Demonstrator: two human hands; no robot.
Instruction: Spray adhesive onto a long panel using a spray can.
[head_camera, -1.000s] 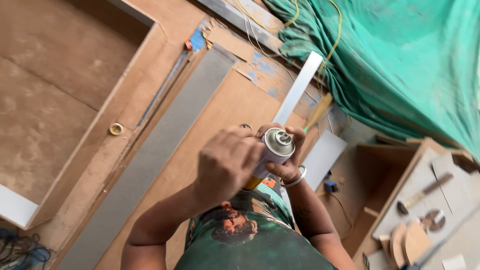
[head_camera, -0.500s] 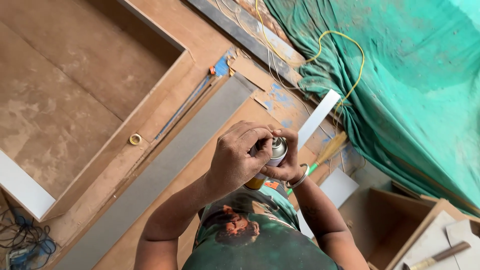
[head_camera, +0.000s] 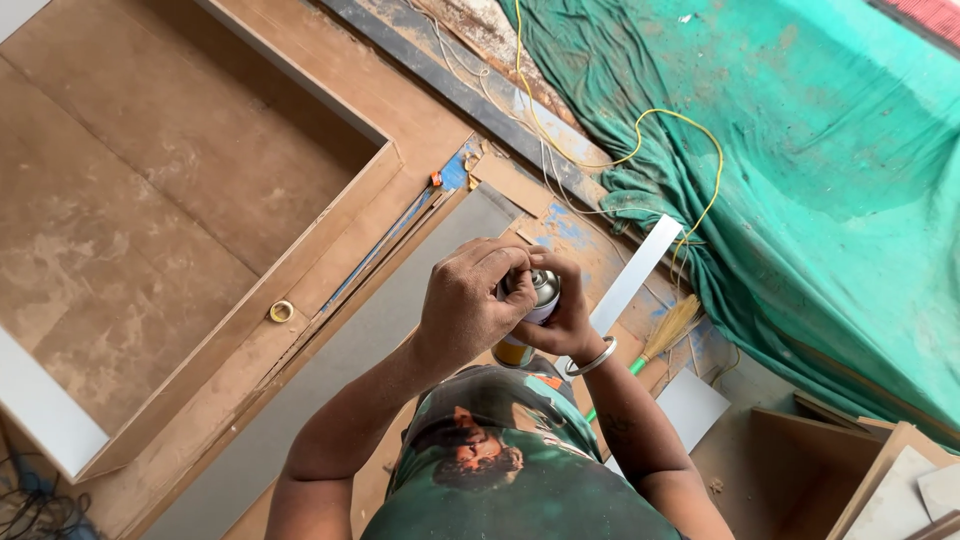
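Seen from above, looking straight down past a green printed shirt (head_camera: 500, 470). Both hands together at the centre of the view, clamped around one spray can (head_camera: 530, 315) — silver top, yellow-orange base, held roughly upright just above the chest. Left hand (head_camera: 470, 305) wrapped over the can from the 9 o'clock side, fingers curled across its top. Right hand (head_camera: 570, 320) cupped behind it from the 3 o'clock side, a metal bangle (head_camera: 592, 358) on that wrist. Nozzle hidden under the fingers; impossible to tell whether it is pressed.

Below the hands, a long grey strip (head_camera: 330, 380) lying on a brown wooden board (head_camera: 400, 130), running from 7 o'clock up toward 1 o'clock. At 9 o'clock, a shallow wooden frame (head_camera: 300, 270) with a dusty floor (head_camera: 130, 220) showing inside it, and a small roll of tape (head_camera: 281, 311) resting on the frame's edge.

At 2 o'clock, a large green tarpaulin (head_camera: 820, 180), crumpled, with a yellow cord (head_camera: 640, 140) looping across its edge. Just right of the hands, a white strip (head_camera: 630, 275) lying at a slant, and beside it at 4 o'clock a small broom (head_camera: 665, 335) with straw bristles and a green handle. At 5 o'clock, a white panel piece (head_camera: 690, 405) — beyond it, wooden box parts (head_camera: 800, 450) in the corner.
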